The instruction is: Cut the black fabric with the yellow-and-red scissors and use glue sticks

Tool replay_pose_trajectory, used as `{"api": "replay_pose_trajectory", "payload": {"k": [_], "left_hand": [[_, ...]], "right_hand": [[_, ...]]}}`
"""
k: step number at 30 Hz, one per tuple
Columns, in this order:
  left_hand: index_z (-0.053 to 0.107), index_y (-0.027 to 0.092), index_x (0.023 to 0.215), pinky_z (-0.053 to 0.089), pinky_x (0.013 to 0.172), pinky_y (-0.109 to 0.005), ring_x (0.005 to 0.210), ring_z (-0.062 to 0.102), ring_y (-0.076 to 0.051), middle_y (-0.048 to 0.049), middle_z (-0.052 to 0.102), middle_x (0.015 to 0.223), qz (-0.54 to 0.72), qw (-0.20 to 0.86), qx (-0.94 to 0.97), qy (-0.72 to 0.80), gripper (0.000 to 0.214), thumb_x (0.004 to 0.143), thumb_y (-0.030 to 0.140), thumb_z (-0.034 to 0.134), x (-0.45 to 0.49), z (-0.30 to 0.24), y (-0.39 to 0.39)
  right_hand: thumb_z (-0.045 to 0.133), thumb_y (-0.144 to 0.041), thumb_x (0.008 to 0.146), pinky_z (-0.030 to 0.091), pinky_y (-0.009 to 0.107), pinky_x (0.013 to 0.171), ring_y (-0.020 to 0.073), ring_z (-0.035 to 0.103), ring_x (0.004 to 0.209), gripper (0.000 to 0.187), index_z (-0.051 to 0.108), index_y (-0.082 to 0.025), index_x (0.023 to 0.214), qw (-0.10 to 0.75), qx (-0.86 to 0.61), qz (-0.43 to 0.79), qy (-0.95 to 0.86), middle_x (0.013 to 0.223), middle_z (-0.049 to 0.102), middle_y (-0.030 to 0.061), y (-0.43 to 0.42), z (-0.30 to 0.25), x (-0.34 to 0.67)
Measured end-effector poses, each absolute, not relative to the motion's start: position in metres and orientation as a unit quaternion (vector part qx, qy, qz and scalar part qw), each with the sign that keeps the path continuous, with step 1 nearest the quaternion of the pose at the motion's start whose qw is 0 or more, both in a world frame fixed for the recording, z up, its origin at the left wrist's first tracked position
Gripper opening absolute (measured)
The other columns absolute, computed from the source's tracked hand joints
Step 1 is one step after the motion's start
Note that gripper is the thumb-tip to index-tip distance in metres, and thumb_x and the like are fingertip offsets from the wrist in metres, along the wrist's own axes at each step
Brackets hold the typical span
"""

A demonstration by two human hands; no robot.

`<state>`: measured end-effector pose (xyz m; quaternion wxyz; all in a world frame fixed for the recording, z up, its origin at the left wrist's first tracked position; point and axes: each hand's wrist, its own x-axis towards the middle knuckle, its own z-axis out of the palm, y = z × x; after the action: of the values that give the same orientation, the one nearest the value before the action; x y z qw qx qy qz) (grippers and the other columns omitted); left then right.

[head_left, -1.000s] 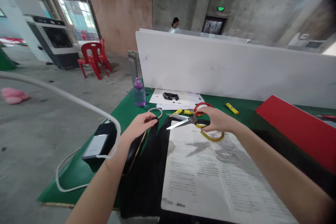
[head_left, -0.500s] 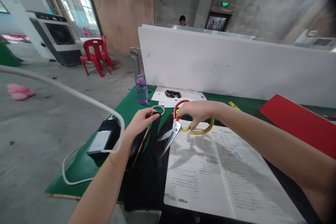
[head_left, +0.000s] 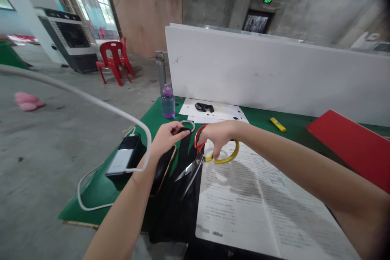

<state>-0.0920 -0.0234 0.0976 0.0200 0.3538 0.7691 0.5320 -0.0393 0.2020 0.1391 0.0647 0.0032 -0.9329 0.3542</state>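
Note:
My right hand (head_left: 217, 136) grips a pair of scissors (head_left: 199, 158) by its red and yellow handles. The blades are parted and point down toward me over a black strip of cloth (head_left: 179, 199) on the green table (head_left: 146, 124). My left hand (head_left: 167, 138) pinches the far end of that black cloth, close to a ring of tape (head_left: 187, 124). A printed paper sheet (head_left: 258, 207) lies to the right of the cloth, under my right forearm.
A purple bottle (head_left: 168, 103), white sheets with a black scrap (head_left: 204, 107), a yellow marker (head_left: 278, 124) and a red board (head_left: 353, 146) lie on the table. A power bank (head_left: 124, 159) with white cable (head_left: 91, 101) sits at left. A white partition (head_left: 274, 73) stands behind; red chairs (head_left: 114, 63) stand beyond.
My right hand has swung the scissors leftward and turned the blades from pointing left to pointing down toward me over the black cloth. My left hand keeps its pinch on the cloth.

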Motion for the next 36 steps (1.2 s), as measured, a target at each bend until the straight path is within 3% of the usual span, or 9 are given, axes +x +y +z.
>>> {"api": "replay_pose_trajectory", "payload": {"k": [4,10,14,18,22,25,29,36], "left_hand": [[0.055,0.018,0.067,0.025,0.050,-0.023,0.052,0.031,-0.009,0.0068,0.033,0.055,0.543,0.001,0.346,0.765,0.027,0.074,0.041,0.066,-0.090,0.099,-0.022],[0.056,0.017,0.066,0.025,0.051,-0.023,0.053,0.031,-0.009,0.0069,0.034,0.055,0.554,-0.012,0.338,0.760,0.028,0.074,0.041,0.067,-0.092,0.097,-0.021],[0.056,0.017,0.066,0.025,0.051,-0.023,0.053,0.031,-0.009,0.0067,0.033,0.055,0.550,-0.006,0.340,0.763,0.027,0.075,0.040,0.067,-0.092,0.096,-0.020],[0.055,0.017,0.066,0.024,0.051,-0.023,0.053,0.031,-0.009,0.0065,0.035,0.055,0.549,0.010,0.338,0.764,0.026,0.075,0.038,0.066,-0.090,0.096,-0.020],[0.053,0.017,0.066,0.024,0.050,-0.023,0.053,0.031,-0.009,0.0064,0.035,0.055,0.555,0.017,0.334,0.761,0.027,0.075,0.038,0.066,-0.091,0.095,-0.021],[0.052,0.018,0.065,0.022,0.050,-0.023,0.052,0.029,-0.008,0.0068,0.033,0.055,0.548,0.008,0.341,0.764,0.028,0.076,0.039,0.066,-0.092,0.095,-0.021],[0.051,0.017,0.063,0.022,0.050,-0.023,0.052,0.028,-0.008,0.0071,0.031,0.054,0.538,-0.010,0.352,0.766,0.029,0.076,0.039,0.066,-0.092,0.095,-0.020],[0.053,0.017,0.065,0.024,0.050,-0.022,0.052,0.032,-0.008,0.0065,0.037,0.055,0.565,-0.001,0.335,0.754,0.028,0.075,0.040,0.067,-0.092,0.095,-0.020]], "right_hand": [[0.082,-0.043,0.042,0.037,0.025,0.048,0.0147,0.056,0.054,0.031,0.066,-0.023,0.060,-0.131,0.067,0.380,-0.913,0.052,0.057,-0.0063,0.184,0.155,-0.034],[0.085,-0.028,0.032,0.034,0.024,0.051,0.0132,0.054,0.057,0.037,0.070,-0.024,0.066,-0.288,0.177,0.291,-0.895,0.060,0.062,-0.0065,0.162,0.173,-0.024],[0.084,-0.027,0.037,0.037,0.025,0.056,0.0147,0.055,0.063,0.034,0.070,-0.024,0.069,-0.294,0.176,0.261,-0.903,0.063,0.062,-0.0057,0.161,0.171,-0.023],[0.084,-0.027,0.040,0.038,0.026,0.055,0.0147,0.054,0.061,0.029,0.066,-0.023,0.062,-0.222,0.130,0.286,-0.923,0.056,0.056,-0.0065,0.158,0.177,-0.023],[0.083,-0.020,0.033,0.033,0.026,0.054,0.0136,0.049,0.057,0.031,0.063,-0.023,0.057,-0.278,0.174,0.202,-0.923,0.053,0.052,-0.0072,0.153,0.189,-0.023],[0.081,-0.023,0.044,0.032,0.027,0.056,0.0149,0.049,0.061,0.028,0.066,-0.021,0.067,-0.281,0.200,0.132,-0.929,0.058,0.054,-0.0048,0.154,0.200,-0.025],[0.079,-0.032,0.051,0.033,0.028,0.060,0.0167,0.052,0.071,0.044,0.068,-0.019,0.091,-0.300,0.240,0.079,-0.920,0.078,0.061,-0.0003,0.157,0.208,-0.027],[0.073,-0.037,0.061,0.032,0.026,0.056,0.0145,0.050,0.067,0.039,0.066,-0.019,0.095,-0.328,0.302,0.045,-0.894,0.078,0.061,-0.0013,0.148,0.199,-0.029]]}}
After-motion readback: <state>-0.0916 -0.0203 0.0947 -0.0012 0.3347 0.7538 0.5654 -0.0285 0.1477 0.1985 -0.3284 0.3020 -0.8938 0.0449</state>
